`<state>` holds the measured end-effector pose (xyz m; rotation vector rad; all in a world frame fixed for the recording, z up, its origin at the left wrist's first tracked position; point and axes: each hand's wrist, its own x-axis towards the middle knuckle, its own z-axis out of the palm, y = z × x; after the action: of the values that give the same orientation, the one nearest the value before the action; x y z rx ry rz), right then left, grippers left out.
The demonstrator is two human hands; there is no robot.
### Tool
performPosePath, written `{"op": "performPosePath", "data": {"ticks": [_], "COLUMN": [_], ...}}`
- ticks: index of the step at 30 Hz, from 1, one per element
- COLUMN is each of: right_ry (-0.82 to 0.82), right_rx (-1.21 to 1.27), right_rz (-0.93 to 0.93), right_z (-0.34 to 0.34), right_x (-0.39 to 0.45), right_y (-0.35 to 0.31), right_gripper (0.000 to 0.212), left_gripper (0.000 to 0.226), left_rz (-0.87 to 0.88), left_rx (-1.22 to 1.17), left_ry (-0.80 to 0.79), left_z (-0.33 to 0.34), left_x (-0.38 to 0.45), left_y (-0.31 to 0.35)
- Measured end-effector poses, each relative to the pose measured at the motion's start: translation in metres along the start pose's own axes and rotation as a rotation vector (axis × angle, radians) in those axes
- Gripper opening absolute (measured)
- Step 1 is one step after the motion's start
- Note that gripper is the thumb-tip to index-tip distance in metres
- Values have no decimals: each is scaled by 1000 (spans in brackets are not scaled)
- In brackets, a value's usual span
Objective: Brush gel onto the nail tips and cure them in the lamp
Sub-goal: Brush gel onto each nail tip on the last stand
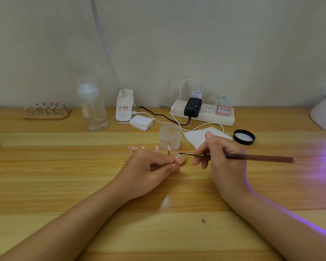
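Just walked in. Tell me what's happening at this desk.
A person is painting nail tips. The left hand pinches one nail tip on its little stand, over a wooden holder. The right hand holds a brush, its point just beside that tip. An open jar sits behind, its black lid off to the right. Purple light glows from the right edge.

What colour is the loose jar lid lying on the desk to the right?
Black rim with a white inside, seen in the head view: the jar lid lies open side up.

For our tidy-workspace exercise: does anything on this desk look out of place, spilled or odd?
Nothing is spilled or broken. The jar stands open, its black lid lying apart to the right. A small dark speck sits on the desk near the person; what it is cannot be told.
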<state>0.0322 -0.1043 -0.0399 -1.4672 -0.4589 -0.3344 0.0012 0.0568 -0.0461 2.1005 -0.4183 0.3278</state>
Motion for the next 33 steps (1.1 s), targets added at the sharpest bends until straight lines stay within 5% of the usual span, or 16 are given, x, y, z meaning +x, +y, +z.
{"op": "performPosePath", "data": {"ticks": [33], "right_ry": [-58], "right_rx": [6], "right_rz": [9], "right_z": [3], "right_x": [-3], "right_y": [0], "right_gripper": [43], "left_gripper": [20], "left_rz": [14], "left_rx": [50], "left_ry": [-50], "left_z": [-1], "left_x": [1], "left_y": [0]}}
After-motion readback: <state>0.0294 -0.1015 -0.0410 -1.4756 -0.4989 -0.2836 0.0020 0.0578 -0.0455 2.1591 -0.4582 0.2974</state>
